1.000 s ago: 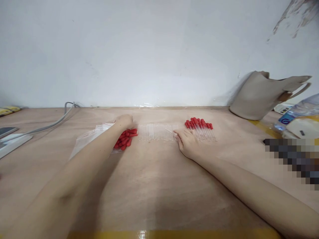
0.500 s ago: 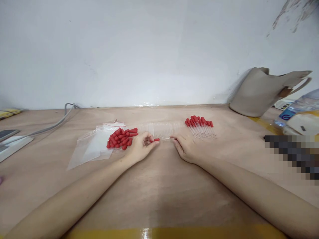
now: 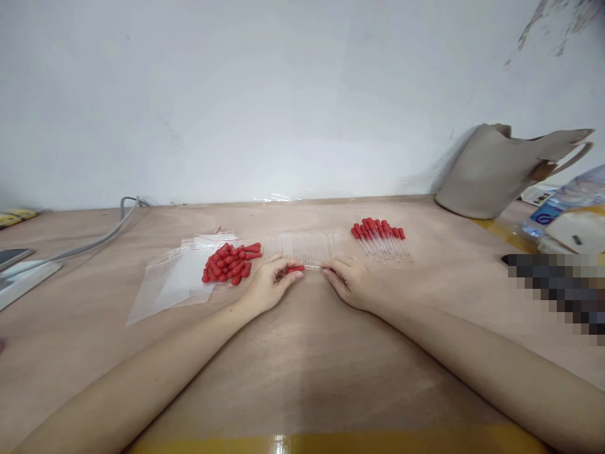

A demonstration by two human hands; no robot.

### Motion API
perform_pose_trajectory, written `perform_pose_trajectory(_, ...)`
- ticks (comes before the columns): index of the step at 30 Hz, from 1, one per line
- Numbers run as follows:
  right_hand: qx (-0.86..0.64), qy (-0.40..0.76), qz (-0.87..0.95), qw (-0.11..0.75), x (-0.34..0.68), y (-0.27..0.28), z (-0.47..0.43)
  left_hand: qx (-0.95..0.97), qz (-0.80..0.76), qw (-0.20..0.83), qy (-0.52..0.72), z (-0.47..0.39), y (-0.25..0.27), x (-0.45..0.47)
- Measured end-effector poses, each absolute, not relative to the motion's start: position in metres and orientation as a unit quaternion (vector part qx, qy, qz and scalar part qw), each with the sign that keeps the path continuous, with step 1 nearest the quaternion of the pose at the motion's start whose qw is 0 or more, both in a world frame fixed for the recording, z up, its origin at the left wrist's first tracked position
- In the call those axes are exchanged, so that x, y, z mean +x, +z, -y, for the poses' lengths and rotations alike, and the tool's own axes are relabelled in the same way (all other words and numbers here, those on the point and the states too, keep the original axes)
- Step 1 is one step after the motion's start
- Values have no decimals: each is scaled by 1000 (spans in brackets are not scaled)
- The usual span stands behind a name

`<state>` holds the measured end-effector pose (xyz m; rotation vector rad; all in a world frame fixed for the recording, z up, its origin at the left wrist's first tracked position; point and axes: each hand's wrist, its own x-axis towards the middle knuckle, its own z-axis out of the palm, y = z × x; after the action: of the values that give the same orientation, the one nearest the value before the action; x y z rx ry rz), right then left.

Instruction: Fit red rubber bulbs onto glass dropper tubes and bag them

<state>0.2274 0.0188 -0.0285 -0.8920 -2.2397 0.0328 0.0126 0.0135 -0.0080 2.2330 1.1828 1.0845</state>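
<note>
My left hand [image 3: 273,282] pinches a red rubber dropper bulb [image 3: 295,269] between thumb and fingers, its open end facing right. Opposite it, my right hand [image 3: 347,279] grips a thin clear dropper tube [image 3: 312,267], whose left end meets the bulb's mouth; how far it goes in I cannot tell. Just behind both hands lies a row of clear tubes [image 3: 302,244]. A pile of loose red bulbs [image 3: 229,261] sits left of my left hand. Beyond my right hand, several droppers with red bulbs fitted [image 3: 380,236] lie side by side.
Clear plastic bags [image 3: 165,287] lie under and beside the bulb pile. A grey cable [image 3: 101,239] and a phone-like device [image 3: 14,257] are at far left. At right stand a beige bag [image 3: 486,173] and a plastic bottle [image 3: 567,198]. A white wall [image 3: 283,101] closes the back.
The gap between bulb and tube has closed: my right hand has moved slightly left, bringing the tube's end to the bulb. My left fingers now cover the bulb differently.
</note>
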Motion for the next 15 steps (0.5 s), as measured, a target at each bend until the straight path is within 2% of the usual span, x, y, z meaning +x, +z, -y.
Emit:
perform_pose_trajectory(3, -327, 19, 874, 358, 228, -29, -19, 791, -426, 215, 382, -11, -5, 14)
perform_pose_trajectory(8, -304, 38, 883, 356, 227, -28, -18, 766, -418, 308, 380, -11, -8, 16)
perform_pose_trajectory(15, -296, 85, 884, 352, 227, -20, -16, 754, -385, 351, 399, -10, -8, 17)
